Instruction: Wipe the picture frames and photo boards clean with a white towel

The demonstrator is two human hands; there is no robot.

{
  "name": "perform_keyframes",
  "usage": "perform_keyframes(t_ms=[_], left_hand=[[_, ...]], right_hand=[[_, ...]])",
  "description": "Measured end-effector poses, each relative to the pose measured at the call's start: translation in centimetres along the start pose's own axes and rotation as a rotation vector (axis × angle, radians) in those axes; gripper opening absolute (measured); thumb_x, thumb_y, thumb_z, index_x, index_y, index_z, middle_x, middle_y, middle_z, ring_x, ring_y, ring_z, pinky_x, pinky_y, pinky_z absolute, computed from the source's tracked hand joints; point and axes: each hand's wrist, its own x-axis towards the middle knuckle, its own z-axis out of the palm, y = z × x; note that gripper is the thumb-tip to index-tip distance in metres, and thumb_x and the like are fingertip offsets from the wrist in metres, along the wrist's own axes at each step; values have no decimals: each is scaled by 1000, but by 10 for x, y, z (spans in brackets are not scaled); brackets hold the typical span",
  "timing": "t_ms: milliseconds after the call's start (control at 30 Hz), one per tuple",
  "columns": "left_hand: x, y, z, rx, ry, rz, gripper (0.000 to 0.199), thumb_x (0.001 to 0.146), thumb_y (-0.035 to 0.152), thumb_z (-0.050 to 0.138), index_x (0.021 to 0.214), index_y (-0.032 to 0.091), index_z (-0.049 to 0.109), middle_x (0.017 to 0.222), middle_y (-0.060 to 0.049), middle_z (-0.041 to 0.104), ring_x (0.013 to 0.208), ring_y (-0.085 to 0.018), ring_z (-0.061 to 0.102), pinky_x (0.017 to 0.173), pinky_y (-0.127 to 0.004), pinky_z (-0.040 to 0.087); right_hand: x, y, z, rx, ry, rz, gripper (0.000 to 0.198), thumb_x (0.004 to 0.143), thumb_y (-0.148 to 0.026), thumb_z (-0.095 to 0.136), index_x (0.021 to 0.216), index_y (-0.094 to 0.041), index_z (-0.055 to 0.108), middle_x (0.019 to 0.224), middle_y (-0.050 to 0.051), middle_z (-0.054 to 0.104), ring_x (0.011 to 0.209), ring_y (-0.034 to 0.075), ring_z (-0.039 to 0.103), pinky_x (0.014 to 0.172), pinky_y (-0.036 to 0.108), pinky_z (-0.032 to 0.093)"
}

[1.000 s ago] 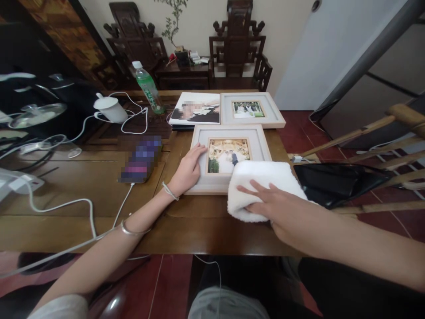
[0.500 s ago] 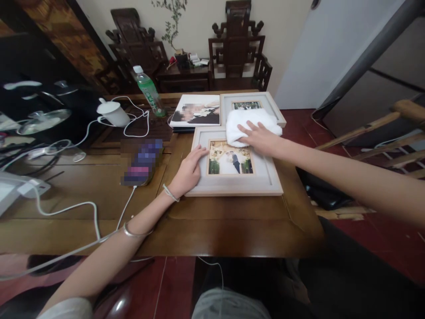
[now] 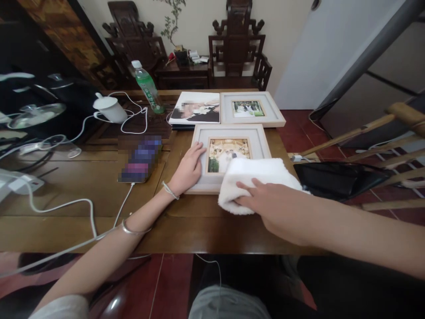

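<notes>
A picture frame (image 3: 210, 181) with a pale wood border and a wedding photo lies flat on the wooden table. My left hand (image 3: 189, 168) rests on its left edge, fingers stretched out. A folded white towel (image 3: 262, 170) covers the frame's lower right corner and hangs past its near edge. My right hand (image 3: 274, 201) lies on top of the towel and grips it, thumb and some fingertips partly hidden. Behind sits a second picture frame (image 3: 277, 116), beside a photo panel (image 3: 210, 99) on a dark stack.
At left are a phone (image 3: 141, 159) on a charging cable, a white lidded cup (image 3: 111, 109), a green-labelled bottle (image 3: 148, 88), a power strip (image 3: 25, 184) and loose cables. The table's near edge (image 3: 166, 252) runs before me; a wooden chair (image 3: 365, 137) stands at right.
My right hand has drawn the towel toward me, from the frame's upper right to its lower right corner. The rear frame's photo is now uncovered. My left hand stays put.
</notes>
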Motion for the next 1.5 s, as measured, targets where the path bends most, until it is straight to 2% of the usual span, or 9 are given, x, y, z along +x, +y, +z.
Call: perform_keyframes(t_ms=[133, 300, 400, 500, 700, 900, 1033, 1167, 1500], left_hand=[[0, 0, 0, 14, -3, -35, 43, 88, 16, 42, 130, 13, 54, 150, -14, 42, 142, -29, 33, 118, -50, 28], [0, 1, -1, 35, -23, -39, 45, 91, 22, 42, 134, 9, 51, 148, -18, 44, 142, -29, 34, 119, -49, 27], [0, 1, -2, 59, -36, -32, 48, 92, 23, 41, 136, 5, 47, 147, -20, 45, 142, -29, 34, 119, -48, 27], [1, 1, -3, 70, -46, -34, 47, 93, 25, 40, 135, 4, 49, 147, -20, 44, 142, -29, 34, 119, -47, 27], [1, 2, -3, 56, -44, -42, 46, 93, 24, 40, 135, 8, 49, 148, -18, 44, 142, -28, 33, 118, -49, 28], [1, 2, -2, 80, -42, -45, 47, 93, 23, 39, 135, 6, 49, 148, -19, 44, 142, -29, 33, 118, -50, 27], [2, 2, -1, 93, -47, -40, 46, 93, 23, 38, 132, 5, 51, 147, -20, 45, 142, -30, 34, 118, -50, 28], [2, 1, -1, 105, -64, -35, 46, 93, 23, 37, 132, 5, 52, 145, -18, 47, 142, -30, 33, 118, -51, 28], [2, 2, -3, 76, -74, -36, 46, 94, 23, 37, 135, 8, 51, 145, -16, 48, 142, -29, 33, 119, -50, 28]], right_hand=[[16, 7, 7, 2, 36, 49, 77, 69, -1, 52, 139, -32, 52, 152, 6, 39, 133, 41, 42, 91, 54, 52], [65, 74, 8, -173, 156, 218, 86, 69, 4, 49, 148, -29, 39, 160, 10, 21, 141, 47, 21, 98, 73, 35], [93, 117, -2, -274, 319, 195, 78, 76, 1, 46, 150, -24, 36, 161, 11, 17, 141, 47, 20, 99, 73, 34], [110, 137, -6, -317, 331, 188, 74, 79, 1, 44, 148, -23, 38, 161, 11, 18, 141, 47, 20, 99, 72, 32], [88, 93, 10, -352, 184, 110, 74, 74, 7, 42, 140, -25, 50, 160, 7, 22, 141, 47, 19, 98, 73, 31], [19, 17, 5, -72, 12, -3, 78, 71, 5, 45, 142, -28, 48, 158, 4, 29, 139, 43, 30, 98, 62, 43], [7, -7, 1, 32, -25, -87, 79, 69, 3, 46, 141, -29, 49, 157, 2, 30, 139, 41, 31, 100, 60, 42], [33, 9, 7, -11, 44, -70, 80, 71, 5, 43, 145, -27, 44, 159, 2, 26, 143, 40, 22, 103, 63, 37], [122, 119, -13, -316, 291, 180, 84, 73, 7, 44, 150, -22, 33, 163, 7, 10, 142, 46, 14, 100, 72, 32]])
